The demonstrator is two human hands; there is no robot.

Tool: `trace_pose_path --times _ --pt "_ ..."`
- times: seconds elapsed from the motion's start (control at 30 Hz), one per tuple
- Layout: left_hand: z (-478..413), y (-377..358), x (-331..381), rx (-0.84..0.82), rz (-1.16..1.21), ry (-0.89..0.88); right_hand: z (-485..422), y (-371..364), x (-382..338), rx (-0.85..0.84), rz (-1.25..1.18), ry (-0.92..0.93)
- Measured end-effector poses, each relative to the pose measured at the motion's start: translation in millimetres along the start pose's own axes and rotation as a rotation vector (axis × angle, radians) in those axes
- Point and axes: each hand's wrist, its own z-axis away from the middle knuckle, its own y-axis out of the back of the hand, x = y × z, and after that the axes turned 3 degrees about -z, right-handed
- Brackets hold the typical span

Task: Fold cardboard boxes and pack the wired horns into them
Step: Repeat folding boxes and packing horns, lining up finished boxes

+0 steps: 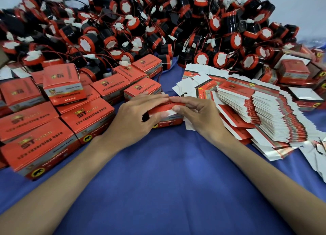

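Fingers (pixel 155 100) of left hand (pixel 135 116) and right hand (pixel 199 118) clamp 1 red box (pixel 169 122) beneath them, pressing its lid down; closing step, I judge. Next: tuck the white tab (pixel 167 113) fully in.

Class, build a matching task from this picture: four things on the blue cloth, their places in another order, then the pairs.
1 horn pile
2 flat box blanks
3 closed boxes
4 box being closed

a gripped by left hand and right hand
b left side
c far edge
d right side

Pairs: 1-c, 2-d, 3-b, 4-a
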Motion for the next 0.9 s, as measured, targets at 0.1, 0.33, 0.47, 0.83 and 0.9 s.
trace_pose_path --times 0.1,0.33,0.47,0.83,0.9 --pt "-1 4 -1 -0.015 -0.047 -0.048 0 -3 1 0.088 0.062 0.058" --pt "-2 4 0 0.022 -0.028 -0.040 3 5 2 0.013 0.242 0.118" --pt "-3 5 0 0.027 -0.036 -0.046 8 11 2 -0.062 0.389 0.188" --pt "-6 8 1 0.037 -0.024 -0.026 11 -12 -6 0.222 0.416 0.150" --pt "-6 10 3 0.032 0.009 0.007 12 -15 -7 0.240 0.492 0.181"
